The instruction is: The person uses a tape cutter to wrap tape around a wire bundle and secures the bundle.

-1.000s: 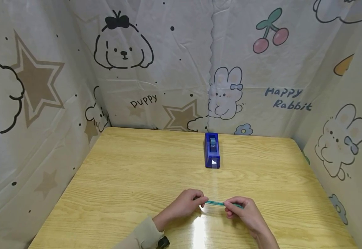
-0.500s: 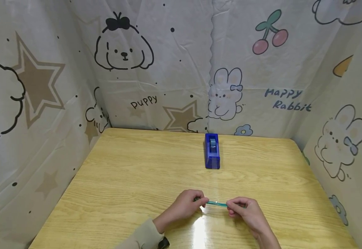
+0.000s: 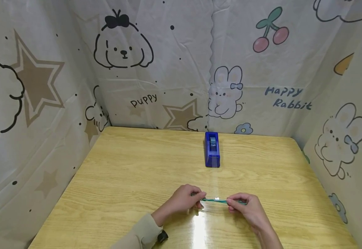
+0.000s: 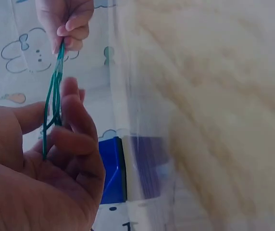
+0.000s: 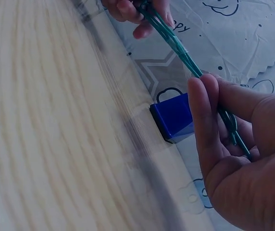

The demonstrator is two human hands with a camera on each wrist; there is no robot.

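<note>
A thin bundle of green wire strands (image 3: 221,201) is stretched between the two hands above the table. My left hand (image 3: 185,197) grips its left end; in the left wrist view the strands (image 4: 56,94) run apart into the curled fingers. My right hand (image 3: 245,207) pinches the other end between thumb and fingers, and loose strand ends (image 5: 231,122) hang inside that palm. A small shiny clear piece, apparently tape (image 3: 217,198), sits at the bundle's middle. Beyond the hands stands a blue tape dispenser (image 3: 212,152) with its roll on top, touched by neither hand.
The wood-grain table (image 3: 131,162) is bordered by a printed cloth (image 3: 181,41) at the back and both sides. A dark band (image 3: 162,236) shows at the left sleeve's cuff. Light glares off the tabletop below the hands.
Both hands have risen slightly in the head view, and the right hand has shifted a little to the right. The bundle's exposed stretch looks longer, with the clear piece showing at its middle.
</note>
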